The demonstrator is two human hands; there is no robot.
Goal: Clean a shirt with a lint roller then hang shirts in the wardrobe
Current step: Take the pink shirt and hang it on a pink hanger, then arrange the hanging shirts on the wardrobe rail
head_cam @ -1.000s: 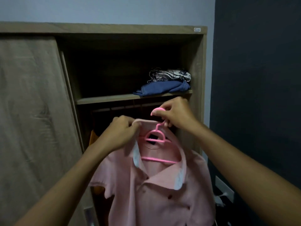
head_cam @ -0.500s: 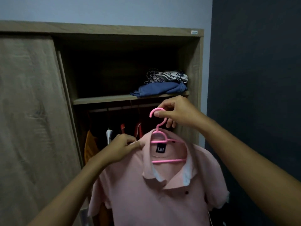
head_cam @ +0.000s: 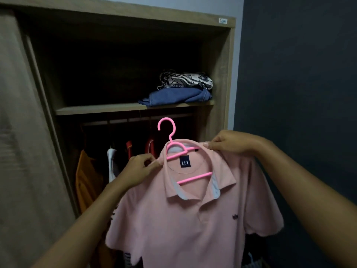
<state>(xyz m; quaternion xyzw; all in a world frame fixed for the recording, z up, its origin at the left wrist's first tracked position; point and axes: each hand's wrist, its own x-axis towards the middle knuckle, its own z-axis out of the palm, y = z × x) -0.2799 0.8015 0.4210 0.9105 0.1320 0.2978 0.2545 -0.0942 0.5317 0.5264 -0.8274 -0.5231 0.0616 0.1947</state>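
Pink knit cloth fills the near middle of the view: a pale pink polo shirt (head_cam: 185,219) hangs from a pink plastic hanger (head_cam: 174,149), and its hem runs off the bottom edge, so its full length cannot be seen. Both forearms enter from the lower corners and are cut off there. The left hand (head_cam: 138,169) pinches the shirt's shoulder seam just beside the collar, fingers closed together on the cloth; the right hand (head_cam: 229,143) is clamped the same way on the other shoulder, thumb over the fabric. The hanger's arms are hidden inside the shoulders, with only the hook, the neck loop and one crossbar showing through the open collar. The collar is folded down with a pale lining at its edges, a dark label (head_cam: 185,161) reading "Ltd" sits at the back of the neck, and a small dark emblem marks the chest (too small to read). The shirt is held in the air in front of the open wardrobe (head_cam: 224,74), its hook free and below the shelf (head_cam: 100,109). Behind it the lower compartment is dim: an orange garment (head_cam: 87,180), a white one and some red pieces hang there, though the rail itself is hard to make out. On the shelf lie a folded blue garment (head_cam: 173,97) and a patterned one on top. The sliding door (head_cam: 25,151) at the left is blurred.
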